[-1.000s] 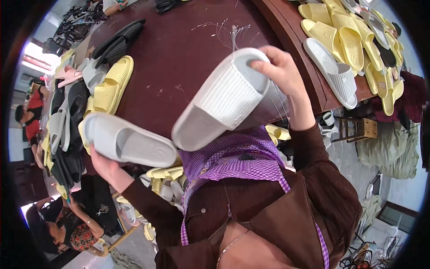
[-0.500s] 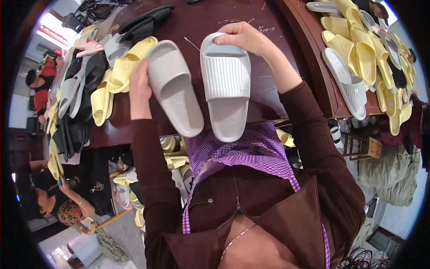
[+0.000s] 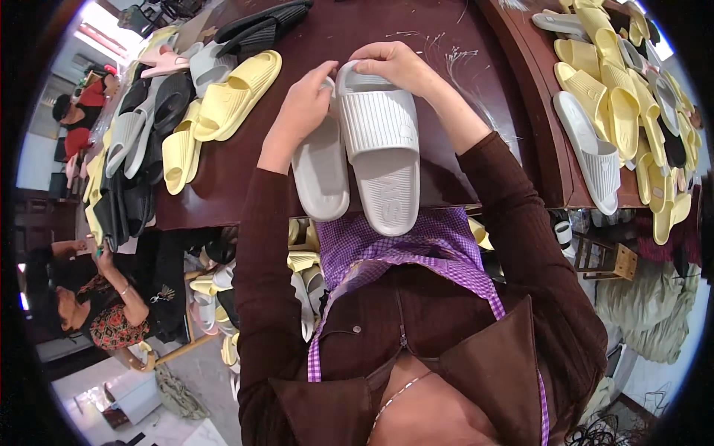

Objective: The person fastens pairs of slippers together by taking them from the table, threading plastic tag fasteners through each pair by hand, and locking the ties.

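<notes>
Two light grey slide slippers are held side by side above the table's near edge, heels toward me. My right hand grips the toe end of the right slipper, its thumb over the rim of the toe opening. This slipper's ribbed strap faces up. My left hand is closed round the toe end of the left slipper, covering most of its strap. The left slipper lies slightly behind the right one, and their inner edges touch or overlap.
Yellow slippers, black slippers and grey ones crowd the dark red table at left. Another pile of yellow slippers covers the right-hand table. Thin white ties lie scattered at the back. A co-worker works at far left.
My left hand has moved right and brought the left slipper up against the right one, where before there was a gap. The right hand keeps its grip on the right slipper.
</notes>
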Motion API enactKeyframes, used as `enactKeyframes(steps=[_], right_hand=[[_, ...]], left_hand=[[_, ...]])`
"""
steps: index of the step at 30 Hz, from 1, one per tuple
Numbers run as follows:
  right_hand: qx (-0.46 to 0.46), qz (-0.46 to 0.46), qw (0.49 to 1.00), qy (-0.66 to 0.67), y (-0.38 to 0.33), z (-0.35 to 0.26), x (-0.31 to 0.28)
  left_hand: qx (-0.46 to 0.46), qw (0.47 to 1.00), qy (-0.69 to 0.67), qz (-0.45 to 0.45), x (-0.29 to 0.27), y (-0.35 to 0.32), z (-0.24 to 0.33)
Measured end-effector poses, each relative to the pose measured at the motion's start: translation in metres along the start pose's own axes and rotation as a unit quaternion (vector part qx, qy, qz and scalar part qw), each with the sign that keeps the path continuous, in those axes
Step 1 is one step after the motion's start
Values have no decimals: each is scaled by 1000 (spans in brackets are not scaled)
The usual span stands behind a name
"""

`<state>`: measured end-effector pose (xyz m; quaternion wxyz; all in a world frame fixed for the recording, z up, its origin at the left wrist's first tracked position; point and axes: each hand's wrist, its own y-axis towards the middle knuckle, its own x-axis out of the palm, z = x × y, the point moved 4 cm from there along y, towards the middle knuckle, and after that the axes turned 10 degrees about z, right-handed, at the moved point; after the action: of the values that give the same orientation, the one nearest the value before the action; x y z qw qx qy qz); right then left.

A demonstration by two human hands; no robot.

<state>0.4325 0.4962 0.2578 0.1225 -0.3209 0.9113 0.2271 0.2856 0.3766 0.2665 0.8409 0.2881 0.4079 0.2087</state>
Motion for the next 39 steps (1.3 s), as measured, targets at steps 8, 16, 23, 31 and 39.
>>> enactKeyframes(steps=[8, 16, 23, 31, 39], right_hand=[[21, 55, 996, -74, -4, 8, -14], [-15, 164, 978, -125, -15, 38, -31], [-7, 193, 937, -291, -60, 22, -126], [194, 122, 893, -387, -114, 64, -163], [156, 153, 893, -394, -134, 89, -172]], left_hand=[[-134, 990, -31, 39, -39, -3, -8], [-292, 896, -10, 335, -165, -67, 50], [-443, 872, 79, 193, -223, -208, 27], [-534, 792, 259, -143, -198, -390, -40], [-411, 869, 276, 17, -166, -289, -27]])
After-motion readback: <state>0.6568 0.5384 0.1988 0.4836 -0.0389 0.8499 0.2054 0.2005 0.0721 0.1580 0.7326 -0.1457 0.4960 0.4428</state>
